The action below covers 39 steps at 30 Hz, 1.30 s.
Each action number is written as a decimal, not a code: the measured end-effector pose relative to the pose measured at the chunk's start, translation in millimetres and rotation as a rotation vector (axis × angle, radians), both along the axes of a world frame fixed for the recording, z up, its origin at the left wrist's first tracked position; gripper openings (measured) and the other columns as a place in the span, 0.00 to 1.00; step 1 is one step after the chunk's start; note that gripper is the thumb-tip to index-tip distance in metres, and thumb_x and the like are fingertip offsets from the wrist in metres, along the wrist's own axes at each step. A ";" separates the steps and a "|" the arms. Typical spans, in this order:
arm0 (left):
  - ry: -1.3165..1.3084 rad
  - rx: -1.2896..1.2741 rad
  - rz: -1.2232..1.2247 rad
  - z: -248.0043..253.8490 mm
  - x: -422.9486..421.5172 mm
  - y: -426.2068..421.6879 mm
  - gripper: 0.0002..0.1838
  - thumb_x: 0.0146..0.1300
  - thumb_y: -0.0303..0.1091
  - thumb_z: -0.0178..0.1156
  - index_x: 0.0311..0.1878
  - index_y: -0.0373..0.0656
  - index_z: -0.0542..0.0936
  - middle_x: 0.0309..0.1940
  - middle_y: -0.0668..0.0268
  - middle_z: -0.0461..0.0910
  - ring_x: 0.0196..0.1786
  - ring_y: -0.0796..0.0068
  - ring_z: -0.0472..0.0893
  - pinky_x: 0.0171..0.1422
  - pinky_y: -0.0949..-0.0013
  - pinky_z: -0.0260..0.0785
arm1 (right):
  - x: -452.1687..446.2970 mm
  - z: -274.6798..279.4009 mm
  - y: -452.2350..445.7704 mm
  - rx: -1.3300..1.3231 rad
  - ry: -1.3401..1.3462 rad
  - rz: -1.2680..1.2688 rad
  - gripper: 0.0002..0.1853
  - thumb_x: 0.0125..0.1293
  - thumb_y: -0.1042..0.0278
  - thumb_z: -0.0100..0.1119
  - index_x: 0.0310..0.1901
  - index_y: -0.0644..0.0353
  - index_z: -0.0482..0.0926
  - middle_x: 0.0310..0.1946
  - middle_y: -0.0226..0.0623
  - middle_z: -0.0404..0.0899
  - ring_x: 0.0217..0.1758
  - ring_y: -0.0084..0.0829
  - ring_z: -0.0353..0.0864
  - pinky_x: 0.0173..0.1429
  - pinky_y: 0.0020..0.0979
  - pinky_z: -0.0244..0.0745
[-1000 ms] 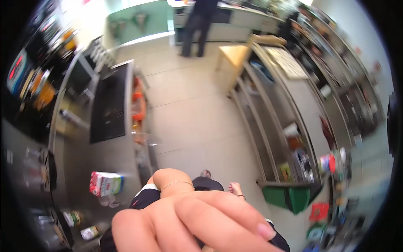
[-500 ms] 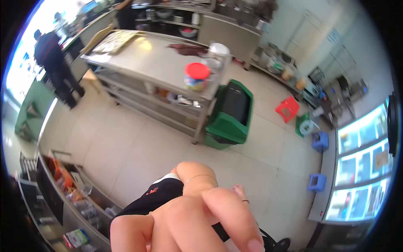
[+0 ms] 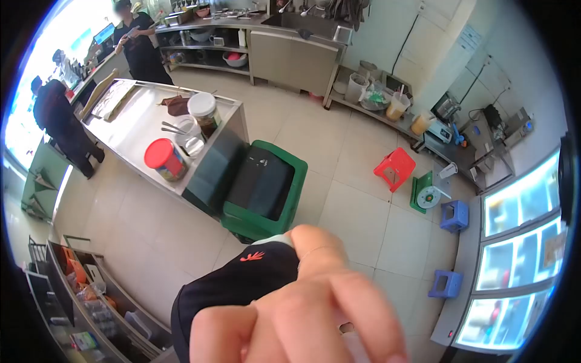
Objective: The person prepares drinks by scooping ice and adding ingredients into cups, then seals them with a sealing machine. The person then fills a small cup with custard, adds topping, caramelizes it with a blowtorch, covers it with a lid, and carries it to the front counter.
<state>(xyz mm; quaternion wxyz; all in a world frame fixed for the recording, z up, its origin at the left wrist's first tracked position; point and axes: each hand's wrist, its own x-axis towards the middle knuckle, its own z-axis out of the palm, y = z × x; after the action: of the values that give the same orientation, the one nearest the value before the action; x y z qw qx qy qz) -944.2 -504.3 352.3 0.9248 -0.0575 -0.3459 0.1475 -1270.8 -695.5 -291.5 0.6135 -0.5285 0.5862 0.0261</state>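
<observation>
My left hand [image 3: 296,311] is very large and close to the camera at the bottom of the view, with its back and knuckles showing. Its fingers are bent toward me and stand apart; most fingertips fall below the frame edge or blur, and no object shows between them. A thin bracelet [image 3: 315,249] circles the wrist. Behind it is a black sleeve [image 3: 227,284] with a small red mark and pale trim. A small pale patch shows beneath the hand, too hidden to make out. My right hand cannot be seen.
Ahead stands a steel table [image 3: 142,130] with a red-lidded jar [image 3: 166,160] and a white-lidded jar [image 3: 204,113]. A green bin [image 3: 266,190] touches its end. To the right are a red stool [image 3: 394,169], a green scale [image 3: 423,193] and a lit glass-door fridge [image 3: 514,260]. Two people [image 3: 142,51] stand at back left.
The view has shifted, so the table and bin now appear farther left and the back counter shows more. My left hand stays near the camera. Fingers seen beside it earlier are now hidden.
</observation>
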 end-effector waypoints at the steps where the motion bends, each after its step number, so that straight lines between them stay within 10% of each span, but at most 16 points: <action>1: -0.089 -0.024 0.002 -7.4 11.8 -21.1 0.01 0.63 0.34 0.47 0.36 0.51 0.68 0.20 0.79 0.71 0.42 0.73 0.67 0.49 0.70 0.58 | -16.1 5.9 -5.6 0.082 0.088 -0.038 0.15 0.61 0.61 0.50 0.42 0.64 0.71 0.27 0.40 0.78 0.24 0.29 0.76 0.22 0.27 0.69; 5: -0.428 -0.184 0.162 -1.1 54.0 -109.3 0.10 0.62 0.36 0.50 0.45 0.49 0.66 0.37 0.70 0.70 0.51 0.73 0.66 0.54 0.68 0.61 | -37.7 8.2 -56.4 0.242 0.143 -0.140 0.13 0.60 0.61 0.50 0.41 0.62 0.73 0.27 0.46 0.78 0.27 0.39 0.79 0.27 0.35 0.72; 11: -0.262 0.019 0.312 -0.1 108.5 -223.6 0.24 0.60 0.52 0.51 0.47 0.40 0.63 0.31 0.62 0.78 0.32 0.65 0.74 0.44 0.64 0.65 | 90.8 29.9 -239.9 0.088 0.108 0.122 0.14 0.60 0.60 0.49 0.40 0.63 0.74 0.29 0.47 0.78 0.30 0.41 0.78 0.31 0.37 0.71; 18: -0.406 1.343 0.292 -75.6 148.7 -291.6 0.22 0.60 0.39 0.55 0.52 0.36 0.63 0.41 0.57 0.71 0.42 0.63 0.75 0.45 0.62 0.67 | 270.5 83.4 -409.0 -0.086 -0.023 0.462 0.16 0.61 0.57 0.48 0.38 0.63 0.76 0.31 0.49 0.78 0.34 0.44 0.78 0.36 0.39 0.71; 22: -0.968 2.358 0.271 -125.9 145.3 -296.3 0.29 0.57 0.48 0.57 0.52 0.33 0.67 0.44 0.51 0.73 0.50 0.54 0.72 0.56 0.59 0.63 | 334.5 83.2 -443.4 -0.102 -0.006 0.717 0.17 0.61 0.56 0.48 0.38 0.63 0.77 0.32 0.50 0.78 0.36 0.46 0.78 0.39 0.41 0.71; 24: -0.935 2.800 -0.215 -141.3 141.7 -298.0 0.29 0.56 0.51 0.56 0.52 0.34 0.68 0.42 0.52 0.75 0.48 0.56 0.74 0.54 0.61 0.64 | 351.0 72.3 -448.0 -0.107 0.033 0.883 0.18 0.61 0.55 0.48 0.37 0.63 0.77 0.33 0.51 0.78 0.37 0.46 0.78 0.40 0.41 0.71; 30: -0.233 2.619 0.527 -222.4 113.6 -264.8 0.28 0.56 0.54 0.54 0.44 0.34 0.72 0.36 0.53 0.77 0.43 0.55 0.77 0.48 0.60 0.68 | 375.0 25.9 -416.1 -0.256 0.111 1.420 0.19 0.61 0.53 0.47 0.36 0.63 0.79 0.34 0.52 0.78 0.40 0.49 0.77 0.44 0.44 0.70; 39: -0.138 2.906 0.015 -248.8 44.6 -168.7 0.28 0.57 0.54 0.54 0.47 0.36 0.73 0.39 0.53 0.77 0.45 0.53 0.76 0.51 0.58 0.68 | 413.9 32.5 -293.1 -0.804 0.069 1.785 0.26 0.61 0.50 0.44 0.30 0.69 0.80 0.33 0.58 0.77 0.41 0.56 0.77 0.47 0.47 0.70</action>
<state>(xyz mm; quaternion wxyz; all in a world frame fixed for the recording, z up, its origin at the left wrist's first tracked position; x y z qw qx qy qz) -899.6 -672.9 103.4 0.1473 0.9057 -0.2302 -0.3240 -857.0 -988.6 -259.1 0.1251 -0.9463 -0.0461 0.2947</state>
